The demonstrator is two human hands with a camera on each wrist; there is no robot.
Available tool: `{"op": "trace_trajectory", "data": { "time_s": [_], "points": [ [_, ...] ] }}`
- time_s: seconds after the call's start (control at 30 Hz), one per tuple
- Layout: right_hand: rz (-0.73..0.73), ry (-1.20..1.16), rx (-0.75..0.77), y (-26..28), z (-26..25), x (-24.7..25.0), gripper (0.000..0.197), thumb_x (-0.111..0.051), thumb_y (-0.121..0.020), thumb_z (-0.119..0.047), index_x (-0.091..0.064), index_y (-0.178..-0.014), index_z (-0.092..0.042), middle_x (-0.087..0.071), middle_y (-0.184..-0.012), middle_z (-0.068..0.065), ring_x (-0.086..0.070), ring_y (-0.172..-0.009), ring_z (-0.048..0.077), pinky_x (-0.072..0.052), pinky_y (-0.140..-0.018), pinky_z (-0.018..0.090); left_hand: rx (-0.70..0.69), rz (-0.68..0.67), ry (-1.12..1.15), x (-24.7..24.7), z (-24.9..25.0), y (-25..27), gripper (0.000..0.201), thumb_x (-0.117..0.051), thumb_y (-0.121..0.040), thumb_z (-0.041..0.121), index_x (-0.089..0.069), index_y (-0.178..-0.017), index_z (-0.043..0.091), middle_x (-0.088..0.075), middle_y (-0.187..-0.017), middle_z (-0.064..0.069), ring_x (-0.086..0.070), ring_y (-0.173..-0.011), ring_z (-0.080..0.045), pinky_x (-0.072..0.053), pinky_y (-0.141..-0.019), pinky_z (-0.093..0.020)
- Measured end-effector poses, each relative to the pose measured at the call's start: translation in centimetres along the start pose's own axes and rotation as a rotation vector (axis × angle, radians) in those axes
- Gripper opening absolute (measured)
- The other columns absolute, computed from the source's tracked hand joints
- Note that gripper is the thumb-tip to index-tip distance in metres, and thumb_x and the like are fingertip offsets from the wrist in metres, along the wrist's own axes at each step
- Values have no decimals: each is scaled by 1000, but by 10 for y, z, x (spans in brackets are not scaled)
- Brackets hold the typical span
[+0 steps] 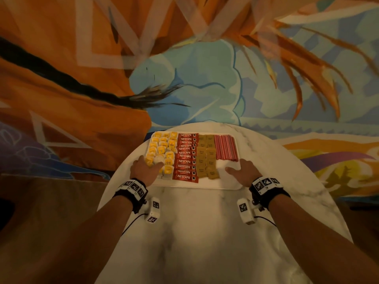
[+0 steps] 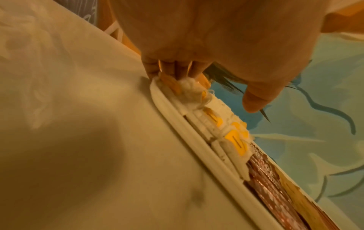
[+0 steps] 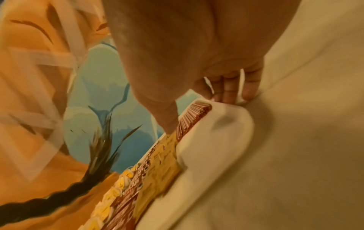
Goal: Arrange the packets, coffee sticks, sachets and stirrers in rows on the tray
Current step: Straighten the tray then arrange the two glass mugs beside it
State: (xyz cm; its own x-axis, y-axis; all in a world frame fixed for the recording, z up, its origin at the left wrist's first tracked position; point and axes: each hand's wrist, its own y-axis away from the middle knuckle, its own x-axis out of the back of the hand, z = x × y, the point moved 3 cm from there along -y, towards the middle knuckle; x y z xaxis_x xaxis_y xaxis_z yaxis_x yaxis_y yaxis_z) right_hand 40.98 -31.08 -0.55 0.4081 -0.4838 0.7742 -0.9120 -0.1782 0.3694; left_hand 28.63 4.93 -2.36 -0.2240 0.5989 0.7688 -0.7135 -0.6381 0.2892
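Both forearms fill the bottom of the head view, each strapped with a black wrist rig, reaching over a round marble table (image 1: 205, 232) to the white tray (image 1: 229, 181) at its far side.

So the left hand (image 1: 146, 171) sits at the tray's left edge, fingers laid fairly straight and close together on the yellow tea packets (image 1: 162, 149), thumb sticking out over them. Doesn't look like it pinches any one packet. The right hand (image 1: 244, 172) rests at the tray's near right corner, fingers side by side at the rim, thumb pointing in over bare tray.

Handling guess: all of this stuff is super light and flimsy. The tea packets look soft and puffy, so they'd slide and pile up if nudged; better to pinch one by its edge. Coffee sticks (image 1: 186, 157) are glossy, probably slippery, best taken across the middle. Brown sachets (image 1: 207, 156) are flat paper, so lift a corner first. Red stirrers (image 1: 225, 148) are thin and would roll, so grab them as a bundle.

Counts: roughly eleven coffee sticks in one column, about ten brown sachets in two columns. The tea packets are somewhere around twenty, overlapping, so hard to be exact. Stirrers are way too tightly packed to count.
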Motion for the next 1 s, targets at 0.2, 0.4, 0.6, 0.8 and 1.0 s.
{"op": "trace_trajectory", "data": {
  "time_s": [0.2,0.4,0.6,0.8,1.0],
  "points": [
    [18,-35,186,25,4,-7,123,-82,-42,-73,-30,-144,-29,-49,-137,0,-50,-124,24,-46,-104,48,-256,-87,59,-7,-28,14,113,-80,-47,79,-31,-143,43,-52,-142,10,-52,-129,-22,-48,-103,-52],
    [83,-23,226,27,14,-19,117,-85,-46,-63,-30,-142,-27,-48,-138,-1,-49,-125,27,-46,-102,51,-390,-131,31,8,-31,23,120,-90,-53,59,-26,-151,29,-48,-149,2,-50,-133,-23,-45,-107,-46],
    [122,-66,239,27,14,-23,107,-82,-56,-63,-33,-143,-24,-52,-137,2,-52,-121,28,-48,-99,51,-326,-104,-63,7,-23,19,109,-90,-68,40,-25,-154,21,-50,-148,-7,-51,-132,-29,-43,-108,-44],
    [185,-11,132,21,12,-25,88,-83,-71,-48,-37,-140,-19,-58,-132,7,-51,-120,33,-47,-94,45,-274,-82,-117,1,-20,3,109,-85,-70,51,-21,-154,26,-48,-149,-7,-49,-133,-34,-44,-108,-52],
    [204,-13,104,14,17,-31,70,-76,-77,-50,-41,-133,-25,-65,-122,7,-60,-112,34,-54,-89,46,-232,-48,-126,1,-21,-2,94,-79,-81,42,-23,-153,22,-48,-148,-14,-46,-132,-39,-43,-107,-48]
  ]
}}
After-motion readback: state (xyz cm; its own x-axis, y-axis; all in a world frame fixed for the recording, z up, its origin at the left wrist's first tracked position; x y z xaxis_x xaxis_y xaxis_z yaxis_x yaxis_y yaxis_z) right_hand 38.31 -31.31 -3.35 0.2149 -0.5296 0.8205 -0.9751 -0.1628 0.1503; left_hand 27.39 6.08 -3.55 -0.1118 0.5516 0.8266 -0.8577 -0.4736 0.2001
